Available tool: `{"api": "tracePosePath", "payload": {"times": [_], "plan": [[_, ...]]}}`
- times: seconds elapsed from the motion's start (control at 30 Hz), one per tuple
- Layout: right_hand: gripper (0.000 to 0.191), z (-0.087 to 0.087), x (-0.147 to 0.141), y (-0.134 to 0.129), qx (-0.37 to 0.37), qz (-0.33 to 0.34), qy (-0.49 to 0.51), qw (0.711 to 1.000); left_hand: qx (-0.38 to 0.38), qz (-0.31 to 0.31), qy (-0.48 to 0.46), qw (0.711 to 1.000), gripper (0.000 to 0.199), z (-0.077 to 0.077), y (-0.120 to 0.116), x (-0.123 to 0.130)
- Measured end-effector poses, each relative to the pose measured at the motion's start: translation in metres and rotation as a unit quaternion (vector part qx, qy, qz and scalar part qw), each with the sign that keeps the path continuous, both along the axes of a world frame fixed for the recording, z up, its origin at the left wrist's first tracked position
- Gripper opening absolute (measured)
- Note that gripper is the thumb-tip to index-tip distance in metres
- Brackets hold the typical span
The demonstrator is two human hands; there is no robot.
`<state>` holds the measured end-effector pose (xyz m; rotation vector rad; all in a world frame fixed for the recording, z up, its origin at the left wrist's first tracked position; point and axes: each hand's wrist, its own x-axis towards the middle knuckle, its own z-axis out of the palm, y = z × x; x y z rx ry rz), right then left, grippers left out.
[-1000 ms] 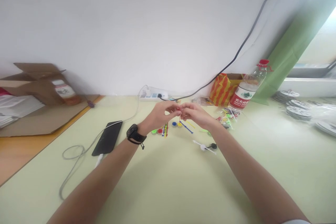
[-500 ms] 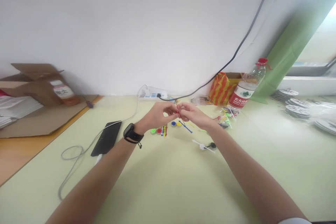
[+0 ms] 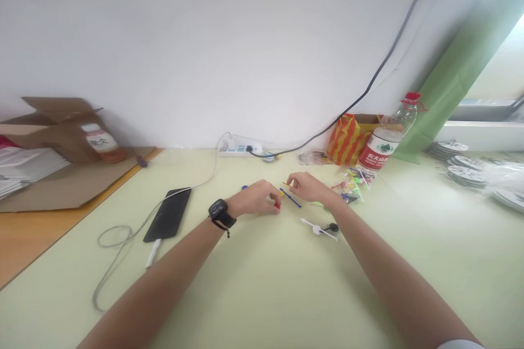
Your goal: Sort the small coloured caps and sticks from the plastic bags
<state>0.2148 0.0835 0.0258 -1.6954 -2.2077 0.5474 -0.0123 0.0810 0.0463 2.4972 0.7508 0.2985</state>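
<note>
The left hand, with a black watch on its wrist, pinches a small red piece. The right hand pinches a thin yellow stick. A blue stick lies between the 2 hands on the pale green table. A white arrow is near the right arm, a black phone near the left.

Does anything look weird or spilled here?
Nothing looks spilled or broken that I can see. The big bottle and the small bottle seem to lean opposite ways, but that may just be the camera bending the picture. The pale cord lies in a messy loop beside the phone.
</note>
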Motion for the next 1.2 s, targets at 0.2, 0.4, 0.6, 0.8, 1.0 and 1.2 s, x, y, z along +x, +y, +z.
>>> {"api": "tracePosePath", "payload": {"times": [0.2,0.4,0.6,0.8,1.0,1.2], "plan": [[0.020,0.004,0.001,-0.003,-0.014,-0.017,-0.043,0.999,0.099,0.033,-0.011,0.994,0.024,-0.003,0.012,-0.011],[0.023,-0.001,0.000,-0.004,-0.046,0.008,-0.039,0.998,0.105,0.038,0.026,0.993,0.024,-0.012,0.019,-0.015],[0.020,-0.009,-0.014,-0.003,-0.042,0.006,-0.014,0.999,0.102,0.038,0.011,0.994,0.026,-0.020,0.024,-0.018],[0.015,-0.008,-0.021,-0.007,-0.011,0.014,-0.010,1.000,0.110,0.057,-0.007,0.992,0.036,-0.018,0.030,-0.025],[0.009,-0.012,-0.027,-0.005,0.018,-0.001,-0.025,1.000,0.125,0.145,0.016,0.981,0.035,-0.007,0.048,-0.054],[0.012,-0.012,-0.028,-0.005,0.028,-0.008,-0.025,0.999,0.088,0.162,0.033,0.982,0.036,-0.014,0.058,-0.067]]}}
